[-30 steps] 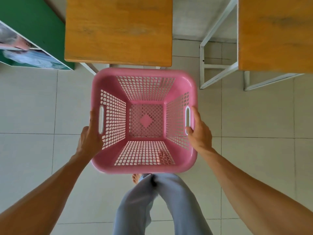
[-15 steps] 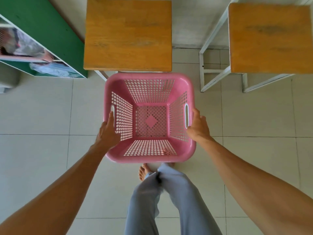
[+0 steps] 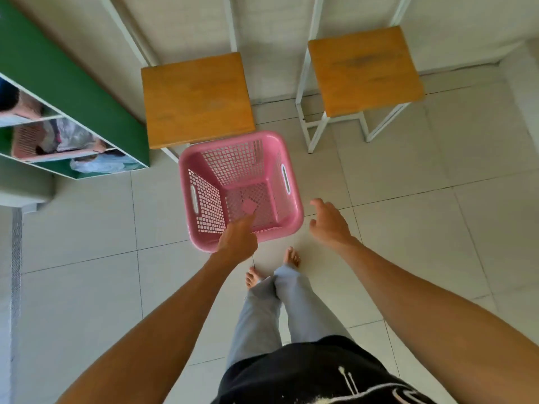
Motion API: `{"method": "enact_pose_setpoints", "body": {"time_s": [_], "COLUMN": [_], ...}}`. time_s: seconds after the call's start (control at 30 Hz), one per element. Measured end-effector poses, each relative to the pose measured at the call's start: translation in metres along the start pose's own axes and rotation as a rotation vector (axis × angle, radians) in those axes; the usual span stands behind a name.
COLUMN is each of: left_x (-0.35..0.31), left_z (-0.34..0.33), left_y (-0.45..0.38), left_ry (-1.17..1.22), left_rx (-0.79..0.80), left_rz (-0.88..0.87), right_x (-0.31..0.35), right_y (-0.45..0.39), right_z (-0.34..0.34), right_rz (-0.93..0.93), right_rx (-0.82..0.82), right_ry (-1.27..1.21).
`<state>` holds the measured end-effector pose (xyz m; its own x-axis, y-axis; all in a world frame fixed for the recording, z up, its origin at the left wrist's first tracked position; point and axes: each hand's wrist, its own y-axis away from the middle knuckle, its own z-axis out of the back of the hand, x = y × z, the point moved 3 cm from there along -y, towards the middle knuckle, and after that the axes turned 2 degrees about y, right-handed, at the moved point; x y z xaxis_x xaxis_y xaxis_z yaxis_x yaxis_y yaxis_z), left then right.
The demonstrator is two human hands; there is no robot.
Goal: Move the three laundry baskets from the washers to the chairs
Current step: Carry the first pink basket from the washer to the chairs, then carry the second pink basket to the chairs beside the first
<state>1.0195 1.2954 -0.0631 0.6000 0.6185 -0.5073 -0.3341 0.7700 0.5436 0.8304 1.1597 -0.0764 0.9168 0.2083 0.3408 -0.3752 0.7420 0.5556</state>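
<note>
Two bare forearms reach forward from the bottom of my view, above a black shirt [image 3: 315, 374], grey trousers [image 3: 277, 310] and two bare feet [image 3: 271, 268] on the tiled floor [image 3: 87, 287].

My left hand [image 3: 237, 239] lies over the near rim of the pink basket [image 3: 242, 150], one finger pointing in over the mesh bottom. I cannot tell whether that grip is clamped on the rim or only resting against it; the hand hides the contact.

My right hand [image 3: 329, 223] hangs just beside the basket's near right corner, fingers spread apart and curled loosely, holding nothing and not touching the plastic.

The basket is empty and tilted, its opening turned toward the right. It has a slot handle in each side wall. Its far edge overlaps the near edge of the left chair [image 3: 195, 100], but it is not set on the seat; from this angle I cannot tell whether it stands on the floor or is held above it.

The left chair has a bare wooden seat on a white frame. The right chair [image 3: 364, 68], of the same make, stands well apart to the right, against the pale wall.

At far left a green shelf [image 3: 58, 71] holds bagged bundles and what looks like another pink basket [image 3: 26, 141].
</note>
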Motion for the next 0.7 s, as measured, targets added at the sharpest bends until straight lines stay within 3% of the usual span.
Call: {"method": "enact_pose_setpoints", "body": {"time_s": [0.43, 0.7], "left_x": [-0.155, -0.288], "left_z": [-0.056, -0.146], "left_y": [0.022, 0.038], "left_ry": [-0.222, -0.291], "left_rx": [0.147, 0.208], "left_rz": [-0.254, -0.371], "right_x": [-0.124, -0.262], "right_y": [0.097, 0.168], "right_z": [0.054, 0.099], "right_rz": [-0.153, -0.285], "right_rx": [-0.194, -0.340], "right_ry": [-0.189, -0.345]}}
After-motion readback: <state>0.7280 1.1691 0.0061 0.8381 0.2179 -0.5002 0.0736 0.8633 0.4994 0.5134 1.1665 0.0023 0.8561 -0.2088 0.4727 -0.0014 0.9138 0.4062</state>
